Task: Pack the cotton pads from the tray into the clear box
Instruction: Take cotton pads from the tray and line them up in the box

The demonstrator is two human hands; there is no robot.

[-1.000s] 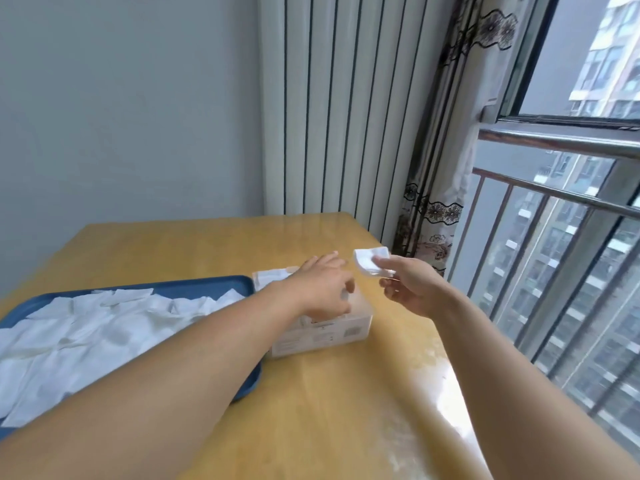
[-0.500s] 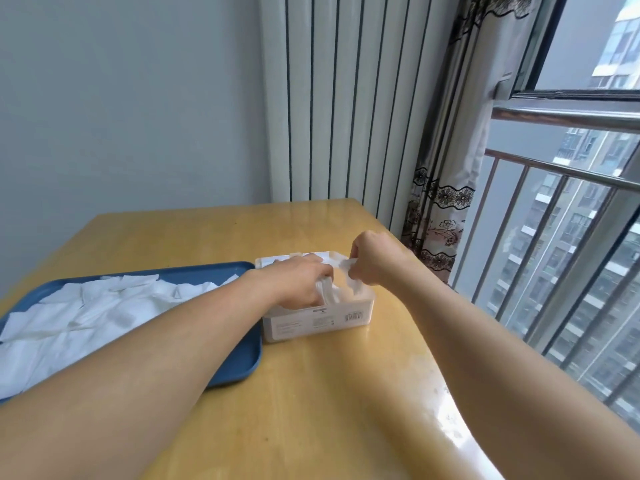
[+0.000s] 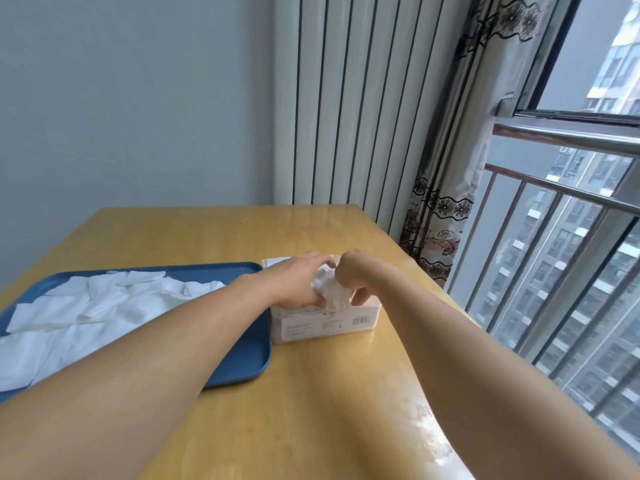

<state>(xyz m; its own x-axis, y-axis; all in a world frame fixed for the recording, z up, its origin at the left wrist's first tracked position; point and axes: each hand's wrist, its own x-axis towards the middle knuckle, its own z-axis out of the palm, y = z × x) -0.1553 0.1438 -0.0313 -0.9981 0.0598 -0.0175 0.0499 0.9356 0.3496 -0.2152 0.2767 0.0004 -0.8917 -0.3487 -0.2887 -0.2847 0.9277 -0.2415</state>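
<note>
desk [image 3: 311,410]: wood, glare patch at near-right edge.
tray [image 3: 242,358]: blue, left; most pads [image 3: 86,313] lay loose in it, so lots left to pack.
box [image 3: 325,323]: clear, touching tray's right rim.
left hand [image 3: 298,282]: over box, fingers bent down on the stack; grip itself hidden, can't tell.
right hand [image 3: 353,275]: curled, pinching a pad into box.
change: 1 s before, right hand held that pad in air beside box; now it was pushed in w/ the rest, one more pad nearly packed.
far: curtain, window rail.
</note>
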